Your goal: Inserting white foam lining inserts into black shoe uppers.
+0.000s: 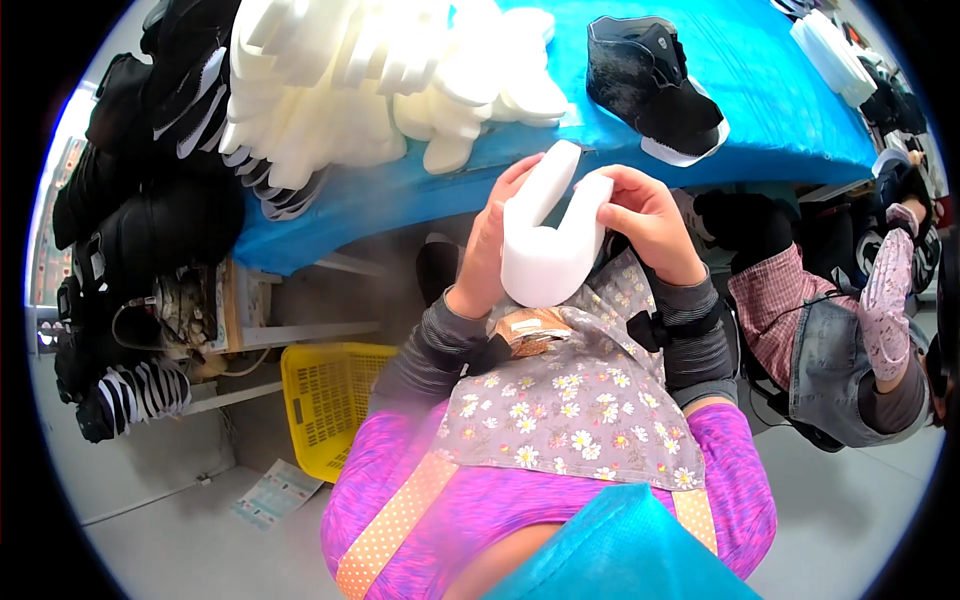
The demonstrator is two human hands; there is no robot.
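Both hands hold a thick white U-shaped foam piece [550, 262] above my lap, just off the table's front edge. Its two arms point away from me and its rounded bend faces me. My left hand [487, 240] is closed along its left side, with some fingers hidden behind it. My right hand [650, 225] pinches the tip of its right arm between thumb and fingers. Beyond the hands, a black shoe upper [645, 85] with a pale lower edge lies on the blue-covered table [770, 110]. White foam pieces [320, 110] are heaped at the table's left.
Black shoe uppers [150, 190] are piled high at the left. A yellow basket [335, 400] stands on the floor below the table. Another person [830, 340] sits close on my right. White sheets [832, 58] are stacked at the far right.
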